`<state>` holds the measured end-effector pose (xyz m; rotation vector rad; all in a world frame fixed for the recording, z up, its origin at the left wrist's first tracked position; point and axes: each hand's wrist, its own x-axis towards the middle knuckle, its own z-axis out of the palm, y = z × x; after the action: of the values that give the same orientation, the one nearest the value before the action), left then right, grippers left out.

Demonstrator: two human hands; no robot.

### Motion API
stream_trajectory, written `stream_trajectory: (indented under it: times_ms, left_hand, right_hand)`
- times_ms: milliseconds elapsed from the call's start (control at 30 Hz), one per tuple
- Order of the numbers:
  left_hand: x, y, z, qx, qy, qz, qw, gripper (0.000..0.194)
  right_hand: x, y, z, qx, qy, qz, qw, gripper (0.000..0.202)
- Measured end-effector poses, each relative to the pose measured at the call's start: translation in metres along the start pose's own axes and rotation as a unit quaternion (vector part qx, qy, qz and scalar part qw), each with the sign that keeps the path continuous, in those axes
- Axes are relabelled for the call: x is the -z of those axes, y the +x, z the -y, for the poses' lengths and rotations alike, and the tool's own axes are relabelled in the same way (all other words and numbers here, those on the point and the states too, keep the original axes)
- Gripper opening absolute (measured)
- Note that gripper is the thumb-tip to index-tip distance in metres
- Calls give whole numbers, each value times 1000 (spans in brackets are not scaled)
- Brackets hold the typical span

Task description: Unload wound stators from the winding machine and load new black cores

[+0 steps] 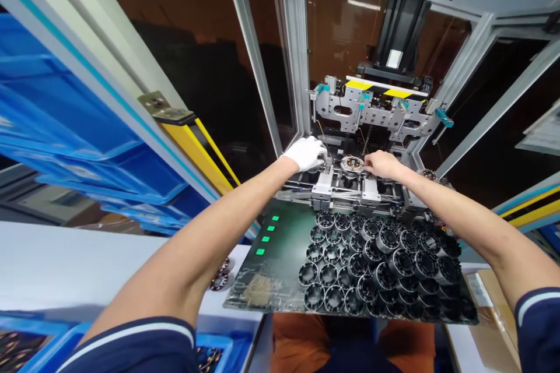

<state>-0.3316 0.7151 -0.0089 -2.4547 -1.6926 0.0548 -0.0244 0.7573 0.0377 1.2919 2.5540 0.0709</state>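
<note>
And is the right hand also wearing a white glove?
No, the right hand shows bare skin, and only the left hand wears a white glove.

1. The left grip, gloved, curls over its own fingertips; what they touch is too small to tell.
2. The right grip covers one edge of the copper ring; whether it pinches or merely touches is unclear.
3. The left forearm partly hides the parts on the counter.
4. The left edge cuts off the blurred bins.
5. The right edge crops the papers, too blurred to read.
</note>
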Motion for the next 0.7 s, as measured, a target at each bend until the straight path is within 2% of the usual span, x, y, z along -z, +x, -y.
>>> stream_trajectory:
  times_ms: [133, 233, 300, 367, 400, 467, 533, 600, 633, 700]
  left_hand:
    - [1, -9, 18, -1, -43, -5, 999, 19]
    - [-1, -19, 46, 11, -141, -9, 990, 26]
    - [0, -24, 59, 36, -178, 1, 983, 38]
    - [5, -24, 59, 64, -138, 41, 988, 57]
    - [9, -22, 55, 68, -97, 67, 991, 62]
    - [17, -15, 40, 64, -22, 107, 992, 64]
    - [21, -5, 24, 46, 17, 141, 989, 72]
    - [21, 5, 12, 45, 28, 177, 983, 84]
    - [19, 9, 9, 53, 23, 195, 979, 88]
    - [15, 15, 5, 68, 4, 225, 972, 84]
  right_hand:
    - [23, -5, -2, 33, -50, -14, 998, 29]
    - [52, -10, -1, 28, -81, -65, 994, 31]
    - [67, -9, 5, 18, -44, -64, 997, 29]
    - [72, -1, 17, 20, 15, 2, 1000, 46]
    - [71, 5, 24, 16, 47, 56, 997, 58]
    - [63, 19, 40, -14, 117, 186, 975, 64]
    - [52, 35, 53, -44, 140, 285, 947, 46]
    - [42, 50, 61, -73, 127, 341, 929, 18]
    - [38, 56, 64, -86, 118, 360, 921, 16]
    - [33, 65, 66, -106, 101, 383, 912, 28]
